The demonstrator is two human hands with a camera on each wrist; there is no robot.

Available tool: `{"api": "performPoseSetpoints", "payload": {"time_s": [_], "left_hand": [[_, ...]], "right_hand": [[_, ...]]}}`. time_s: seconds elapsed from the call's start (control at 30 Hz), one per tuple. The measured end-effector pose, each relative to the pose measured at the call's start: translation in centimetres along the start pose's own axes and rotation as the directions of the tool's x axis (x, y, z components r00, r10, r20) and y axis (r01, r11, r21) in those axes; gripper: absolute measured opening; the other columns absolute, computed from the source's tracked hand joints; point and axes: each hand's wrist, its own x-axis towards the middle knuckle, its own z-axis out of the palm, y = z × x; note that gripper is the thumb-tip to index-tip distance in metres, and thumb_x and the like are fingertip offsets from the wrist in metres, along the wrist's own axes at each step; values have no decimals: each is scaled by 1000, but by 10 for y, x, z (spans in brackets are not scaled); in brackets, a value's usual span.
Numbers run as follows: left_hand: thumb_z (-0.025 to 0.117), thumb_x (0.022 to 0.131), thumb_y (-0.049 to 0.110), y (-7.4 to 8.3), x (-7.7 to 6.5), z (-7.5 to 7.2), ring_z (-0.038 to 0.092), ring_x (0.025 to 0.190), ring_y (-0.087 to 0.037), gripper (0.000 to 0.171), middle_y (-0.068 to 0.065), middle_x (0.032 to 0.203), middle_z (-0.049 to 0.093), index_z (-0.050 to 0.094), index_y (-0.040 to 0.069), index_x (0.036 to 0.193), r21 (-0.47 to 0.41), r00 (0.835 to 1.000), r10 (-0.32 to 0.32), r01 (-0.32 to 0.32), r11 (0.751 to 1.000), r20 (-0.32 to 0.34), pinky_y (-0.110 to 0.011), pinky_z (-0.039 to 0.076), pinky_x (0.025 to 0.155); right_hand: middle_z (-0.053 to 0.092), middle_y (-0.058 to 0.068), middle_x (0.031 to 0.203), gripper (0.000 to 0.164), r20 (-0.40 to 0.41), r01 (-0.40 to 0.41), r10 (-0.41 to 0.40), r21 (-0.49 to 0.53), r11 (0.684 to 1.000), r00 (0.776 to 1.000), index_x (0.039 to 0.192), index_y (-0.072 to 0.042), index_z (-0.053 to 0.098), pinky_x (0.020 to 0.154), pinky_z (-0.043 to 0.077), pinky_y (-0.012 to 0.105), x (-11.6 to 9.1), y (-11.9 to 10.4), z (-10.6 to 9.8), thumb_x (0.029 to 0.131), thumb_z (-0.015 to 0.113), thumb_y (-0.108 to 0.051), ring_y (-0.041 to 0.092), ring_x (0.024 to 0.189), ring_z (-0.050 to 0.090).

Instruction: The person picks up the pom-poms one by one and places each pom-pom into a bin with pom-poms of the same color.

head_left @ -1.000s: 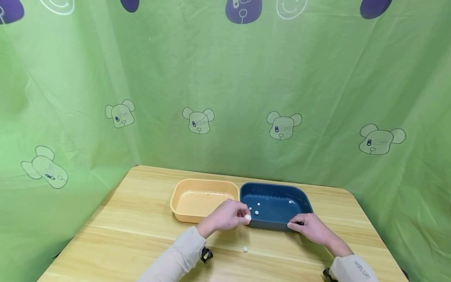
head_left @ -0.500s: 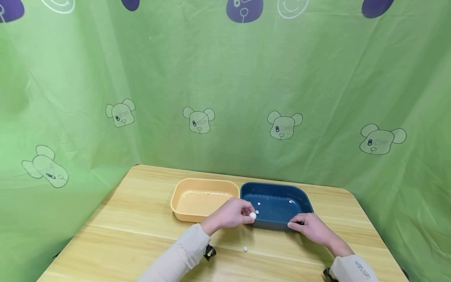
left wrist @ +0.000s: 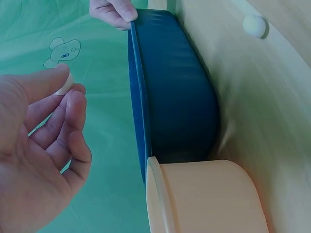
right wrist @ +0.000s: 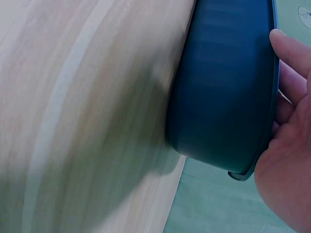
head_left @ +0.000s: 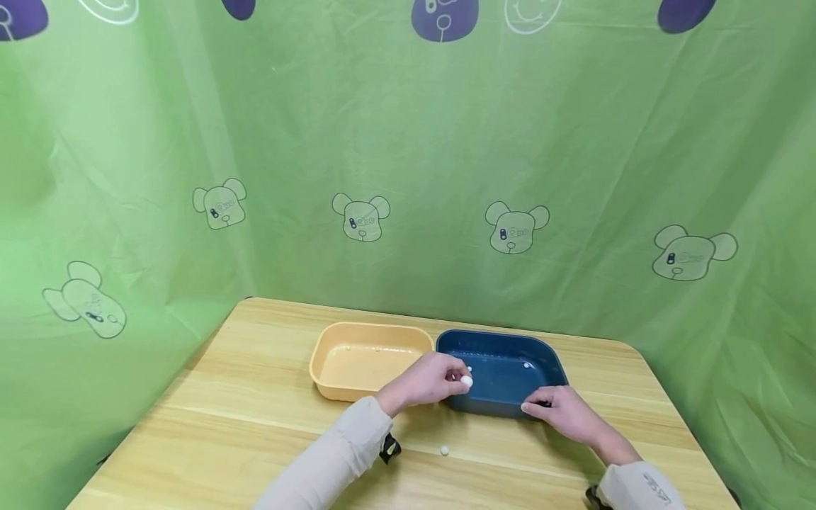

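My left hand [head_left: 428, 380] is over the left end of the dark blue bin [head_left: 503, 384], pinching a small white ball [head_left: 467, 381] between thumb and fingertips. The left wrist view shows the same ball [left wrist: 65, 87] partly covered by the thumb, level with the bin's rim. At the near right corner, my right hand [head_left: 564, 411] grips the bin's rim; in the right wrist view its thumb lies on the outer side and the fingers reach over the edge. Small white balls [head_left: 526, 365] lie inside the blue bin, some hidden behind the left hand.
Left of the blue bin stands a light orange bin [head_left: 347, 393], side by side with it, with small pale dots near its back wall. One more white ball [head_left: 444, 450] lies on the wooden table [head_left: 255, 397] in front. A green curtain [head_left: 421, 269] hangs behind the table.
My left hand has moved right and slightly away from me with the ball, from the bin's near left edge to over its inside. The right hand has stayed at the rim.
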Motion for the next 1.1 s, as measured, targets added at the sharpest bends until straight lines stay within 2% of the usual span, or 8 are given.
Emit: {"api": "performPoseSetpoints", "payload": {"time_s": [0.43,0.7,0.87,1.1], "left_hand": [[66,89,20,-3,9,4,48,67,0,8,14,75,60,71,14,91,36,1000,28,-28,999,14,-13,41,62],[69,86,19,-1,18,9,52,69,2,6,13,76,62,71,14,90,19,1000,-18,18,1000,-6,-12,43,66],[71,85,17,2,25,10,52,67,1,5,12,73,61,70,14,87,-10,998,-62,62,998,-5,-13,43,64],[73,83,18,-3,36,17,52,66,1,5,13,71,60,70,15,86,7,992,-127,127,992,-7,-14,42,63]], "right_hand": [[66,-13,83,14,-5,7,-7,0,1000,1000,88,-20,73,67,50,26,1,2,0,90,64,-30,6,78,61],[65,-14,82,13,-22,-2,1,-19,1000,1000,86,-21,73,66,50,26,1,3,2,89,65,-31,4,77,60],[65,-14,81,12,-29,3,-3,-22,1000,1000,85,-21,73,66,50,26,1,4,2,89,66,-31,4,77,60],[66,-13,83,13,-17,-1,1,-8,1000,1000,87,-20,73,66,50,26,1,3,2,89,65,-30,4,78,60]]}}
